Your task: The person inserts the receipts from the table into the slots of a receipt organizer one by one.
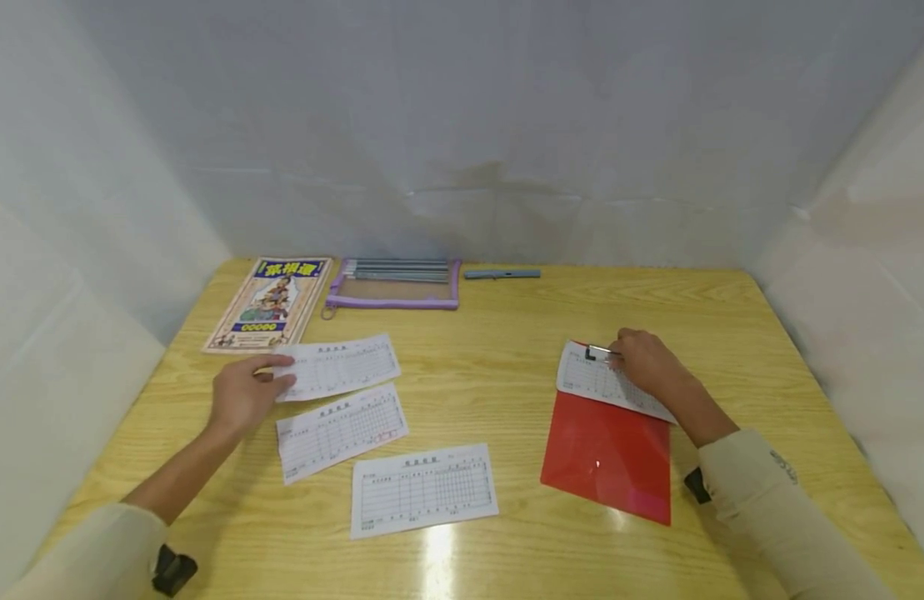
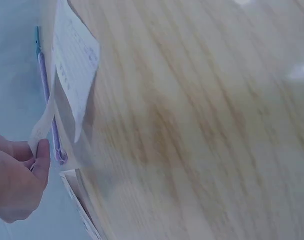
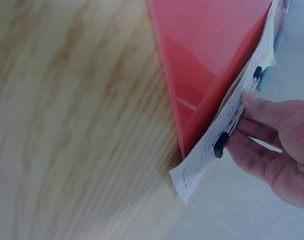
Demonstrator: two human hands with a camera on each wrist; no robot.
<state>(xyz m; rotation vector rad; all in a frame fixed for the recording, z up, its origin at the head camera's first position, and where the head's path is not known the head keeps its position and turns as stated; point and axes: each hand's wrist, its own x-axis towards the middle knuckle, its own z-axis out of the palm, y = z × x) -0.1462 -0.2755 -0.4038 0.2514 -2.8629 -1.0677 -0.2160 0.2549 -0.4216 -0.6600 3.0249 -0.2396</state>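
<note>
Between thumb and fingers my left hand (image 1: 240, 398) pinches the left end of a white printed form slip (image 1: 345, 367). The left wrist view shows this slip (image 2: 42, 125) bending up from the fingers. Just below it lies a second form slip (image 1: 342, 432) with a small red mark, and a third form slip (image 1: 424, 492) lies nearer the front. At right, my right hand (image 1: 649, 364) grips the metal clip (image 3: 222, 142) of a red clipboard (image 1: 610, 450). A printed slip (image 3: 199, 162) sits at the clip, across the board's top; the hand covers part of it.
A colourful booklet (image 1: 270, 304) lies at the back left, close to the pinched slip. Beside it is a purple-edged mesh pouch (image 1: 394, 303) with several grey sticks on it or in it, then a blue-grey pen (image 1: 502, 273). Pale sheeting (image 1: 462, 125) surrounds the wooden table (image 1: 506, 342).
</note>
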